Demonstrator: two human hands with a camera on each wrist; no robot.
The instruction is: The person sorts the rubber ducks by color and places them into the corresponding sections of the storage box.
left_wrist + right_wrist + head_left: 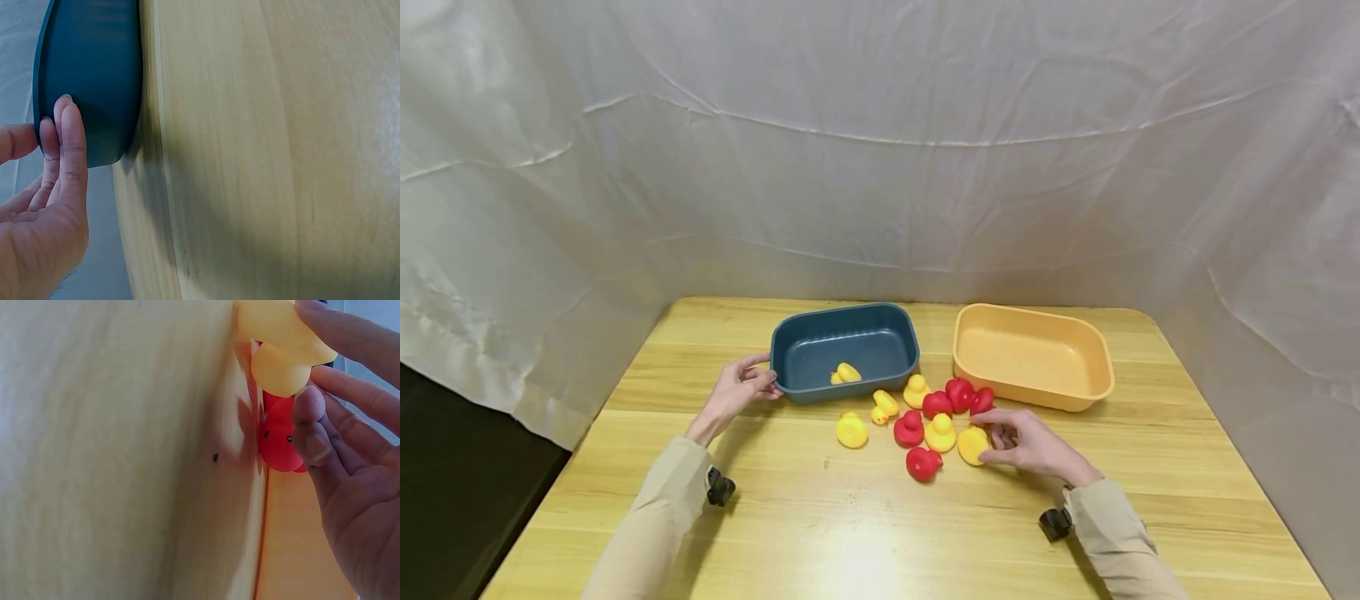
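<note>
The right hand (1026, 446) pinches a yellow rubber duck (972, 447) at the right side of a loose group of ducks. In the right wrist view, thumb and forefinger lie at that yellow duck (281, 365), with the other fingers bent near a red rubber duck (279, 440). On the left, the left hand (741, 390) holds the near left corner of a dark blue basin (842, 394). Its thumb is at the rim and its fingers lie along the outer wall of the blue basin (94, 69) in the left wrist view. One yellow duck (848, 372) lies inside that basin.
An orange basin (1030, 343) stands to the right of the blue one. Several red ducks (910, 429) and yellow ducks (852, 430) lie on the wooden table (820, 525) in front of the basins. A pale curtain (880, 183) hangs behind the table and at its sides.
</note>
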